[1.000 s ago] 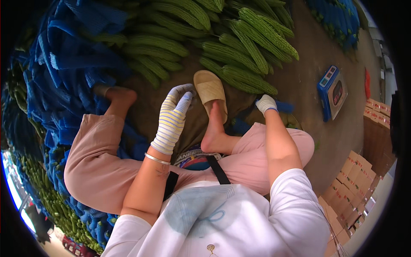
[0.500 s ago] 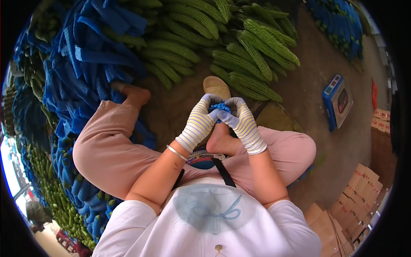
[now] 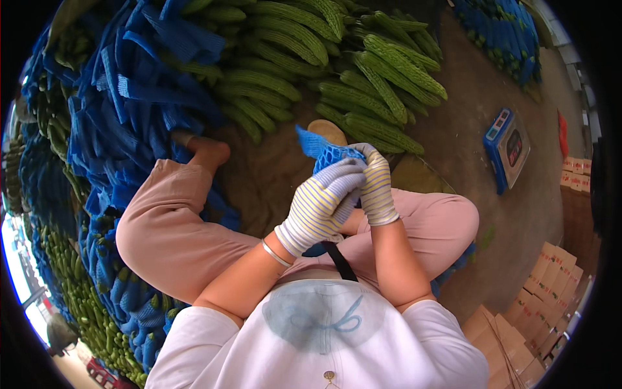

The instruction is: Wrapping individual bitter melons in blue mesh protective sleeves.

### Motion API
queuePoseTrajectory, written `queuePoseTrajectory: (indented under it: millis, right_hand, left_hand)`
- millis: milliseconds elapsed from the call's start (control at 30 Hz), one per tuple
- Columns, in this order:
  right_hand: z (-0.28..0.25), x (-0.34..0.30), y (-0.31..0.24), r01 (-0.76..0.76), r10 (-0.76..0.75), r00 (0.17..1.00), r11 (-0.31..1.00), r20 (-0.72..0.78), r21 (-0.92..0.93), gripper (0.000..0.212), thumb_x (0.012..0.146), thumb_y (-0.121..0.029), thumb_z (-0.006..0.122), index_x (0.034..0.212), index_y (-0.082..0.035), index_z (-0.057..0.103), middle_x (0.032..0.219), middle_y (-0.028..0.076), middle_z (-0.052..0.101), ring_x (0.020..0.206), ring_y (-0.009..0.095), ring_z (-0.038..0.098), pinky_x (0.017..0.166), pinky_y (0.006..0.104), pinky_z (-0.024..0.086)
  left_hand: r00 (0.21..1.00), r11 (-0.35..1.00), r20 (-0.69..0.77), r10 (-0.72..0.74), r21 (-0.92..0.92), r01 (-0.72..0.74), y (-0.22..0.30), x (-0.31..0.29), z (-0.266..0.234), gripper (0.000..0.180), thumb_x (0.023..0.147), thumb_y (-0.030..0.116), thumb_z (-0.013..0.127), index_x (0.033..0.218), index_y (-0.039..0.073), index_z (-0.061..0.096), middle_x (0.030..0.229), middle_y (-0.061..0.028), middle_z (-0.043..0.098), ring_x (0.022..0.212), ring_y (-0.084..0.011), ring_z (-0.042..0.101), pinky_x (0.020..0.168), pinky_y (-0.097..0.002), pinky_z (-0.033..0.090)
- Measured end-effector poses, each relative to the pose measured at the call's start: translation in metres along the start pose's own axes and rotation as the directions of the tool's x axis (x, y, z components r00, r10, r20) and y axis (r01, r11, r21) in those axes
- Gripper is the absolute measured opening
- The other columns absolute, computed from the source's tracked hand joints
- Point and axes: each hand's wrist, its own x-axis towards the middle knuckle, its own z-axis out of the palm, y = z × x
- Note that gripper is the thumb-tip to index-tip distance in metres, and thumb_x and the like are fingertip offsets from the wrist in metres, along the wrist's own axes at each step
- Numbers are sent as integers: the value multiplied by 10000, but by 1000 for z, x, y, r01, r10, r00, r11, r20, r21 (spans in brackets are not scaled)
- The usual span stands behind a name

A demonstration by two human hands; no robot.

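Two hands of mine, the left hand (image 3: 321, 204) and the right hand (image 3: 378, 185), are closed together on the blue net (image 3: 328, 157), whose loose end points to eleven o'clock from them, with the ridged green gourds (image 3: 363, 102) beyond, at twelve o'clock. If one hand becomes slack, or the mesh catches between my fingers, I think the net could slip or twist. My hands overlap, so I cannot tell how much is bunched inside; the slipper (image 3: 329, 129) is also partly hidden.
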Motion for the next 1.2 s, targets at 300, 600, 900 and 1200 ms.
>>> queuePoseTrajectory:
  millis: [300,600,900,1200]
  right_hand:
    - [9,-27,19,-175,276,923,922,269,-346,139,838,-104,608,934,-4,611,801,68,619,748,117,565,688,263,467]
    - [26,-31,-26,-153,105,965,970,241,190,92,862,-43,596,951,-27,615,797,-35,584,740,45,517,680,197,437]
    - [31,-53,-21,-545,409,711,835,572,80,133,885,-73,586,1007,-24,603,832,0,593,753,63,539,697,214,452]
    - [-111,110,41,-79,204,979,420,9,-904,301,826,-218,604,1072,-45,605,1023,135,652,959,274,619,824,376,488]
  left_hand:
    - [595,120,222,-772,-869,480,-75,-14,12,203,881,7,447,1043,21,569,985,-102,603,867,-203,584,781,-317,491]
    - [712,838,442,-545,278,469,-97,-11,20,162,851,184,543,930,73,630,898,-138,632,772,-273,585,739,-332,483]
    - [991,942,69,114,308,-130,-91,19,1,313,795,158,610,1088,49,605,1118,-102,614,1010,-294,582,912,-397,446]
    - [963,948,89,-254,223,229,-90,33,-9,388,815,206,612,1169,50,571,1089,-63,613,1017,-230,543,935,-370,406]
